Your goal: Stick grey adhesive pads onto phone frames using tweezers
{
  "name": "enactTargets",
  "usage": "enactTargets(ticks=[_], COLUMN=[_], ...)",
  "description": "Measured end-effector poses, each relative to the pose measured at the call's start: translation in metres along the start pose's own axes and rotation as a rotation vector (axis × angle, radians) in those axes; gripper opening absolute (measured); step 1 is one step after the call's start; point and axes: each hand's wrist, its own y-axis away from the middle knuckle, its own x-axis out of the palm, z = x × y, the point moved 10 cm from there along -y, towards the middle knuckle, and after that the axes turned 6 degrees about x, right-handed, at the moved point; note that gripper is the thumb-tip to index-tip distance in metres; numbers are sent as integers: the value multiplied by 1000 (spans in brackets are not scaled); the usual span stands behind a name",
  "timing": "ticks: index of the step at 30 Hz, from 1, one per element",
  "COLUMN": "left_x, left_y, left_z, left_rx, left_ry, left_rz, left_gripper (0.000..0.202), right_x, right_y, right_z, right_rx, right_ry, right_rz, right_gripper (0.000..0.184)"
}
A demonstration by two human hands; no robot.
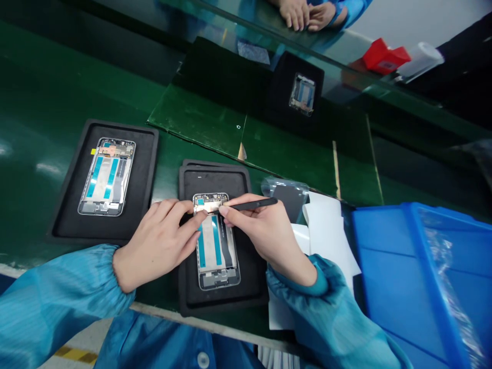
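Note:
A phone frame [216, 246] with blue strips lies in a black tray [246, 287] in front of me. My left hand [157, 243] rests on the tray's left side, its fingertips pressing the upper left of the frame. A thin black tool [249, 205] is pinched in my right hand [265, 233], with its tip touching the top of the frame. A second phone frame [107, 176] lies in another black tray [69, 205] to the left, untouched.
A blue plastic bin [415, 277] stands at the right, with white sheets [326, 225] and a clear bag [284, 192] beside it. Further back a third phone frame [302, 94] sits on a black tray. Another person's hands [307, 14] rest at the far edge, near a red box [382, 55].

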Motion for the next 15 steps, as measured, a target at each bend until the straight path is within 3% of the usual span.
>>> enactTargets(ticks=[6, 12, 15], left_x=[1, -2, -13], left_y=[-3, -9, -2], left_z=[-5, -13, 2], left_rx=[46, 126, -74], left_ry=[-113, -221, -199], left_rz=[87, 154, 94], left_gripper=[38, 37, 41], right_x=[-8, -53, -79], right_y=[9, 31, 46], right_z=[14, 19, 6], right_rx=[-56, -67, -39], right_ry=[72, 128, 144], right_rz=[-38, -196, -280], right_gripper=[18, 19, 20])
